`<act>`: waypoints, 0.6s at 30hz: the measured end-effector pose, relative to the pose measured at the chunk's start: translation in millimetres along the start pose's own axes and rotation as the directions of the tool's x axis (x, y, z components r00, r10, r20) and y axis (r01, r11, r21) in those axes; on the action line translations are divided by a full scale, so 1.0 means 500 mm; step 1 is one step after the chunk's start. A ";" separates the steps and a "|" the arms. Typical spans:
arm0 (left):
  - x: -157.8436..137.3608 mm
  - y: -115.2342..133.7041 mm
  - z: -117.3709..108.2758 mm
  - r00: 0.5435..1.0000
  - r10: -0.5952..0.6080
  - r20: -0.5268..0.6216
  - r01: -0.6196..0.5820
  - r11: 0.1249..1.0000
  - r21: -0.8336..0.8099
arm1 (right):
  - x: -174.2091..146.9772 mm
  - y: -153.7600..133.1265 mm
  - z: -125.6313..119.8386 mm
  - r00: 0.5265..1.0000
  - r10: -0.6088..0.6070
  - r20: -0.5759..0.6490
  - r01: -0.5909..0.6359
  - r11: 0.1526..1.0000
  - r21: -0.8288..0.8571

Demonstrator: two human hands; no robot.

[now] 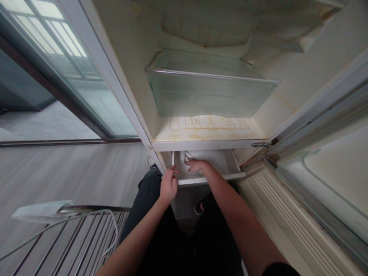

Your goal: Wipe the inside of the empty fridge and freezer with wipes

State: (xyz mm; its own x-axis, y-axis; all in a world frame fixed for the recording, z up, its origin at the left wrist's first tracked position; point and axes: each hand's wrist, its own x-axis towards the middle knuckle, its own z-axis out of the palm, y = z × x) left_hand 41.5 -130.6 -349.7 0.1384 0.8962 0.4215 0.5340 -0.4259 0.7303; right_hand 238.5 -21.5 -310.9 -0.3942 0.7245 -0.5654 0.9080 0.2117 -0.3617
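A shallow white drawer is pulled out below the white cabinet compartment. My left hand rests at its front left corner, fingers bent over the edge. Inside, on the left half of the drawer floor, my right hand reaches down with its fingertips on a crumpled white thing, which looks like a tissue. The fingers partly cover it, and white on white makes its outline hard to see.
Above the drawer, a glass shelf with a glass front stands inside the stained cabinet. A ridged cream door panel is at my right. At left are a metal rack with a cable and a sliding glass door.
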 end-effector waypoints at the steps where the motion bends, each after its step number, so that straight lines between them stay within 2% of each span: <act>1: 0.000 0.000 -0.001 1.000 0.003 0.000 -0.003 1.000 0.002 | 0.014 -0.018 0.002 0.999 -0.009 0.042 0.009 1.000 -0.018; 4: 0.001 0.002 -0.003 1.000 0.011 0.005 -0.011 1.000 0.009 | 0.032 -0.031 0.002 0.993 0.038 0.109 -0.032 0.998 -0.061; 7: 0.000 0.004 -0.004 1.000 0.013 0.006 -0.014 1.000 0.010 | 0.010 0.024 -0.007 0.978 0.203 0.051 -0.200 0.978 -0.061; 9: -0.001 0.004 -0.004 1.000 0.013 0.004 -0.013 1.000 0.008 | -0.024 0.084 -0.011 0.929 0.370 -0.031 -0.371 0.927 -0.055; 12: -0.001 0.003 -0.003 1.000 0.007 0.002 -0.007 1.000 0.010 | -0.084 0.167 -0.012 0.820 0.558 -0.125 -0.566 0.824 -0.032; 14: 0.000 0.002 -0.002 1.000 0.006 0.004 -0.006 1.000 0.012 | -0.116 0.200 -0.010 0.793 0.592 -0.142 -0.601 0.798 -0.031; 18: 0.000 0.001 -0.001 1.000 0.009 -0.003 -0.009 1.000 0.008 | -0.140 0.198 -0.010 0.830 0.546 -0.111 -0.557 0.822 -0.117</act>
State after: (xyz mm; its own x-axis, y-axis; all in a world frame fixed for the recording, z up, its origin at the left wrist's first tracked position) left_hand 41.1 -131.0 -349.1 0.1405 0.8918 0.4300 0.5394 -0.4332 0.7221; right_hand 357.0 -48.0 -303.3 0.1843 0.7900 -0.5848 0.9829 -0.1521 0.1043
